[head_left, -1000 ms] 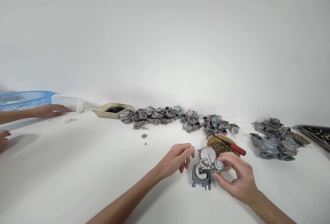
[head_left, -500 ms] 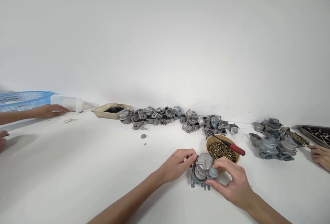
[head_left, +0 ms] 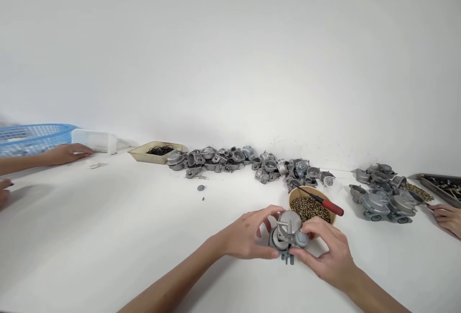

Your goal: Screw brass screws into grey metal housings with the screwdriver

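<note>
A grey cast-metal part [head_left: 288,235] with a round cover on top stands on the white table in front of me. My left hand [head_left: 248,235] grips its left side, thumb low and fingers curled over the top. On the other side my right hand [head_left: 326,250] holds the round cover with fingertips. Just behind the part is a tan bowl of small brass screws [head_left: 309,207], with a red-handled screwdriver [head_left: 324,202] lying across its rim.
Heaps of grey metal castings [head_left: 252,162] line the back of the table, with another heap [head_left: 383,193] at right. A beige tray of black rings [head_left: 156,152], a blue basket [head_left: 32,135] and a dark tray [head_left: 441,186] stand around. Other people's hands [head_left: 446,217] reach in at both sides.
My left hand has closed round the left side of the part. The cover, tilted up a second ago, now sits down on the body, and both hands hold the part.
</note>
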A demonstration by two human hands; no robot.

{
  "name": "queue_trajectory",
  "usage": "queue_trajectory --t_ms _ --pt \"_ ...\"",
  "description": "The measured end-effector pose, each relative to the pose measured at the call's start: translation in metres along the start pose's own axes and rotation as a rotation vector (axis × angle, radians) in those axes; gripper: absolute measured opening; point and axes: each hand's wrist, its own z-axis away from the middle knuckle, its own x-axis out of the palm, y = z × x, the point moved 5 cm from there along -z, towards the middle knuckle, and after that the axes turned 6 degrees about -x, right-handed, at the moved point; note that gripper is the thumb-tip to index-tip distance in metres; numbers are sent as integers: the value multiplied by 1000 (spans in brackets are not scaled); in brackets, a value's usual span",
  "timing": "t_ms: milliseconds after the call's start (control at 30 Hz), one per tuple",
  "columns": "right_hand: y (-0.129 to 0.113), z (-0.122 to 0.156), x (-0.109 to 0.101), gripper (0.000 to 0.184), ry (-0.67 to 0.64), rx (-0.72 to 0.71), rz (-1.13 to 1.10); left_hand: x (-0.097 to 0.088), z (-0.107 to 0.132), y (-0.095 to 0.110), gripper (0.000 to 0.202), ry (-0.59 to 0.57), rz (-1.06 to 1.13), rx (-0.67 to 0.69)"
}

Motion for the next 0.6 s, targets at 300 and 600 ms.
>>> queue_trajectory --t_ms 300,600 --pt "-8 0 12 23 -75 -15 -47 8 -5 2 62 58 -106 -19" --pt "-8 4 19 29 -108 36 6 9 -7 -1 60 73 -121 -5"
